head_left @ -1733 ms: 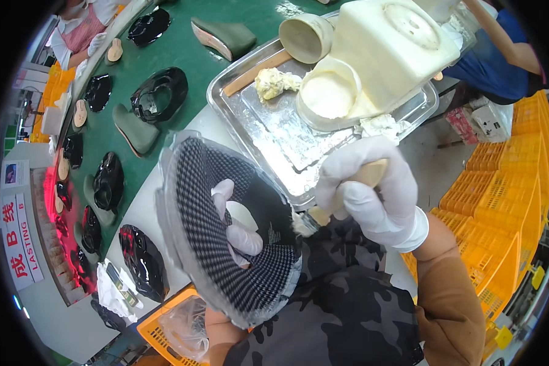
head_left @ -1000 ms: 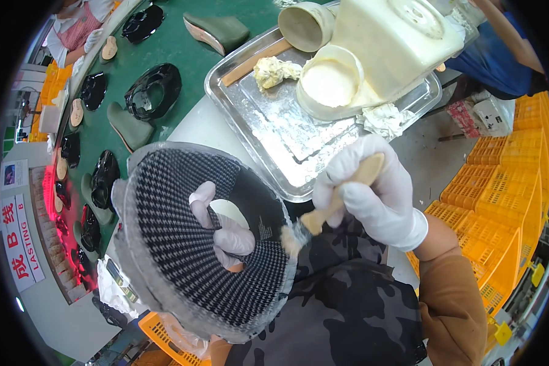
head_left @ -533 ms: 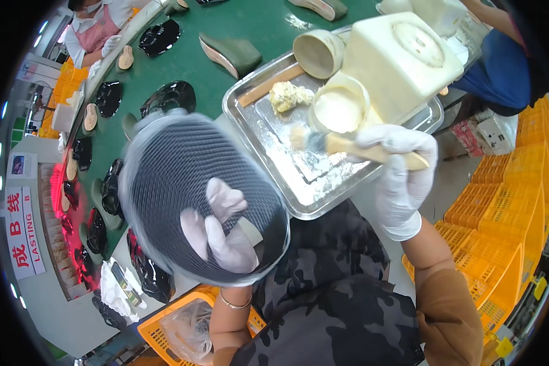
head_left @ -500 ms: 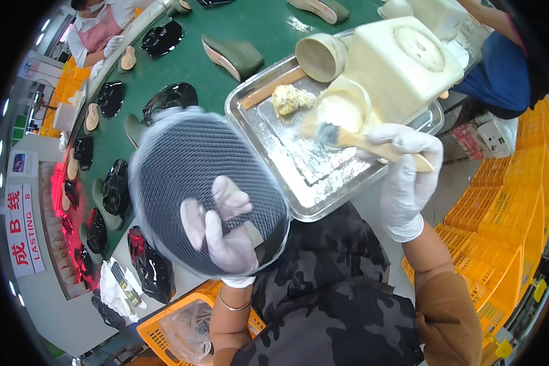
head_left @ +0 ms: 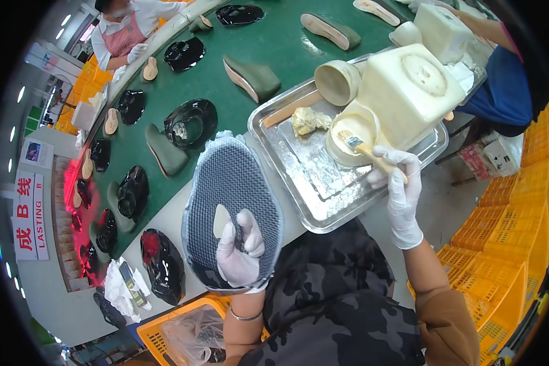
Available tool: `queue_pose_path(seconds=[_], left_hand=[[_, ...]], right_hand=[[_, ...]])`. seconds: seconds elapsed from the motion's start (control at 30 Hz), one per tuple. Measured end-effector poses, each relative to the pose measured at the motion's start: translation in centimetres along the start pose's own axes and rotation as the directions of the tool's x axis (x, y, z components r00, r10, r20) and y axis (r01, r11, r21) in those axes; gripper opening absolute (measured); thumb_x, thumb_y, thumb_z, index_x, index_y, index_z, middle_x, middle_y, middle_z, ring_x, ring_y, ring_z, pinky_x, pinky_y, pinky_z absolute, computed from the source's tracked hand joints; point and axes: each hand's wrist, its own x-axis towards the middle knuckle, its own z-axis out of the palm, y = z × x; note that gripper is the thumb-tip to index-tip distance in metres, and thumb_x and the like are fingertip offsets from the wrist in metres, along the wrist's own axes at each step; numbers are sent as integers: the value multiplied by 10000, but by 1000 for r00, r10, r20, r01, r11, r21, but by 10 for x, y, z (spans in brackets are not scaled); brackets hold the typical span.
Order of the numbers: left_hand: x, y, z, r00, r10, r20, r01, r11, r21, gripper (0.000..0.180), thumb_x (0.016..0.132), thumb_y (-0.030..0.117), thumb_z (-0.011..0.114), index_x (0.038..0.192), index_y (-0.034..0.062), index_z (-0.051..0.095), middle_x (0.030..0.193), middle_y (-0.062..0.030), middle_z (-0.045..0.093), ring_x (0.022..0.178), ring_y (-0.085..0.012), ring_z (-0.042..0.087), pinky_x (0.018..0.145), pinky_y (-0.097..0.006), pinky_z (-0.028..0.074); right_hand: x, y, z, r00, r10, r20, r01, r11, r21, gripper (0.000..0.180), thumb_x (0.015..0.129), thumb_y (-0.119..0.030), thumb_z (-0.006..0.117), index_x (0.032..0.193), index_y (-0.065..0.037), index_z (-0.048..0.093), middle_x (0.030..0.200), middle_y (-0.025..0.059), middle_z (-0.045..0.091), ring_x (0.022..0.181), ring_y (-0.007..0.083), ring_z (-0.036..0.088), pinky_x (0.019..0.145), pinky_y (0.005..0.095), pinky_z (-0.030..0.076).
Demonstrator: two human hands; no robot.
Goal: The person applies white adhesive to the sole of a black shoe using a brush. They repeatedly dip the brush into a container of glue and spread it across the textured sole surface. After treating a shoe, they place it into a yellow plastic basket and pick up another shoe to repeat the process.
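In my gloved left hand point(head_left: 239, 259) is a shoe upper point(head_left: 232, 177) with dark grey mesh lining facing up. The fingers are curled inside it, beside a small pale flat piece point(head_left: 220, 219); whether they pinch that piece I cannot tell. My gloved right hand point(head_left: 402, 189) grips the wooden handle of a brush point(head_left: 372, 157). Its bristles are inside a cream cup of white paste point(head_left: 352, 127), which stands against a large cream plastic jug point(head_left: 409, 91). Both sit on a metal tray point(head_left: 314, 222), along with a yellowish crusted lump point(head_left: 310, 121) and a wooden strip point(head_left: 291, 110).
Green shoe lasts point(head_left: 251, 78) and glossy black uppers point(head_left: 192, 124) stand along the green conveyor belt point(head_left: 238, 43). Orange crates point(head_left: 500, 244) are stacked at right; another crate point(head_left: 183, 323) is below left. Two other people work nearby, one across the belt point(head_left: 121, 36), one at upper right point(head_left: 500, 73).
The brush, blurred near the cup's left edge before, now has its bristles inside the cup. The upper has turned and looks narrower. The whole view has shifted, scenery moving right and down.
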Motion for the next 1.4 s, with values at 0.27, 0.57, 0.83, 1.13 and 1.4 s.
queue_pose_path(seconds=[0.27, 0.57, 0.83, 1.13, 1.4], left_hand=[[4, -24, 23, 975, 187, 120, -210, 952, 221, 348, 914, 168, 428, 1253, 240, 454, 1116, -97, 572, 798, -206, 512, 666, -297, 386], [-1, -40, -1, 909, 352, 222, -415, 720, 556, 426, 907, 59, 434, 1312, 172, 373, 1303, -148, 411, 968, -260, 561, 884, -403, 449], [5, 11, -14, 798, 254, 546, -518, -174, 838, 568, 780, 53, 588, 1294, -9, 356, 1266, -155, 443, 1163, -243, 455, 1001, -350, 350], [69, 118, -66, 783, 391, 484, 118, -857, 502, 523, 807, 308, 587, 1234, 31, 464, 1215, -155, 496, 1161, -358, 403, 1008, -453, 274], [71, 112, -56, 827, 364, 428, 183, -895, 406, 530, 818, 382, 541, 1254, 92, 461, 1248, -127, 465, 1172, -357, 373, 1001, -508, 238]], right_hand=[[-25, -47, -20, 873, -477, 103, 472, 772, -426, 267, 842, -147, 515, 1063, 2, 487, 1021, 106, 505, 927, 208, 498, 818, 332, 398], [-86, -2, 79, 407, 409, 817, -913, 160, 375, 539, 857, -507, 500, 1177, -76, 450, 982, 39, 548, 686, 112, 529, 551, 228, 416], [-41, -37, 112, 485, 479, 732, -872, 335, 358, 347, 836, -435, 584, 925, -110, 502, 696, 1, 498, 546, 88, 433, 469, 215, 330], [153, -12, 150, 883, 202, 424, 32, 875, -483, 210, 779, -184, 662, 780, -52, 498, 707, 54, 564, 565, 130, 541, 487, 268, 422], [248, 30, 180, 893, 17, 449, 449, -66, -891, 203, 758, -197, 654, 911, -77, 598, 884, 138, 641, 852, 311, 625, 719, 416, 503]])
